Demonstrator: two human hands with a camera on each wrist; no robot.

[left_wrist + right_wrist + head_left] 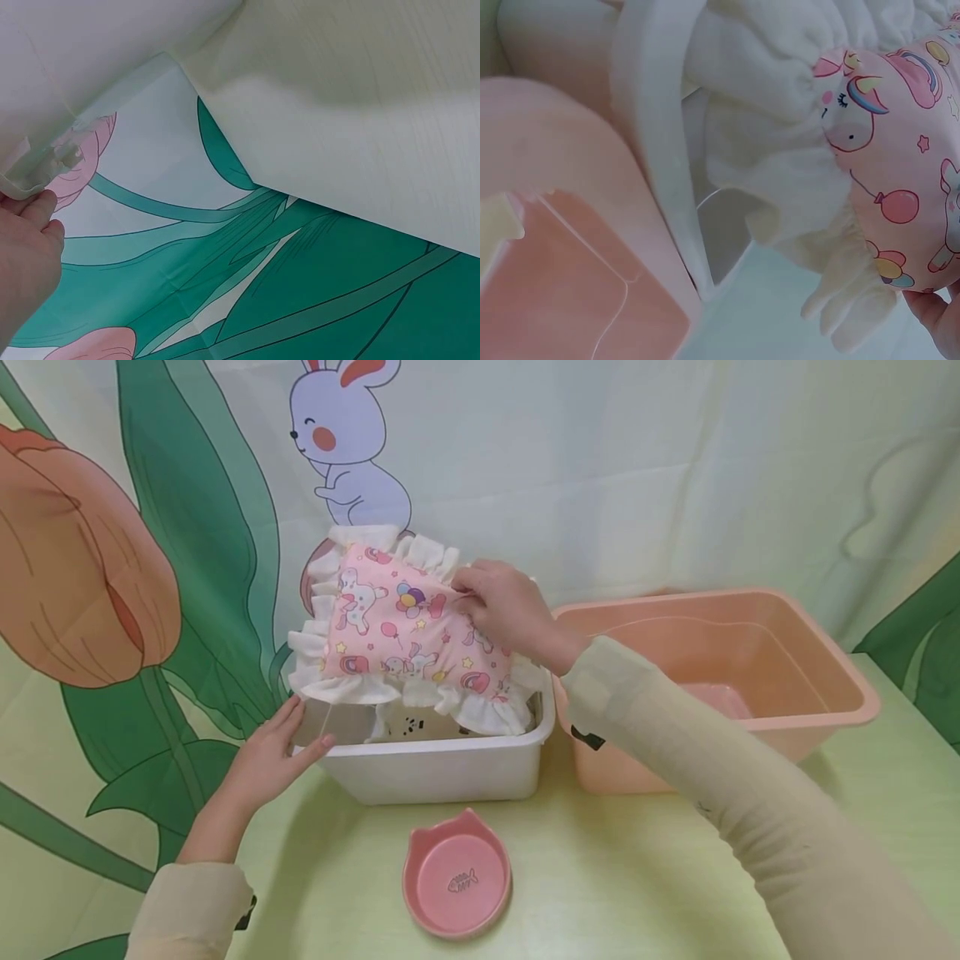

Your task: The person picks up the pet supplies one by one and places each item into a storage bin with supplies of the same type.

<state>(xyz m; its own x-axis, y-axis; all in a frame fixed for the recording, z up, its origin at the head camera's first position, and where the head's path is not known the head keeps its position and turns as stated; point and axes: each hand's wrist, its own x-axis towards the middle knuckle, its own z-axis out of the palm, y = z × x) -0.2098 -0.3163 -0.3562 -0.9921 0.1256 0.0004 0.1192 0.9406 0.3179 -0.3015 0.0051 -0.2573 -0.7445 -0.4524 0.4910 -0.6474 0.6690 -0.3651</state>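
A pink pillow (405, 618) with white ruffled edges and a print of unicorns, balloons and stars is held tilted over the white bin (442, 772). My right hand (510, 610) pinches its upper right edge; in the right wrist view only fingertips (930, 311) show at the pillow's edge. The lower ruffle hangs at the bin's mouth and hides much of the inside. At the bin's left end my left hand (266, 760) holds the rim, thumb toward the front. The left wrist view shows its fingers (34, 214) curled at the rim's edge.
A larger peach bin (750, 722) stands to the right, close beside the white one. In front lies a pink cat-eared dish (457, 881) with a fish-bone mark. White cloth with small black prints (412, 725) shows inside the white bin. A printed curtain (600, 460) hangs behind the table.
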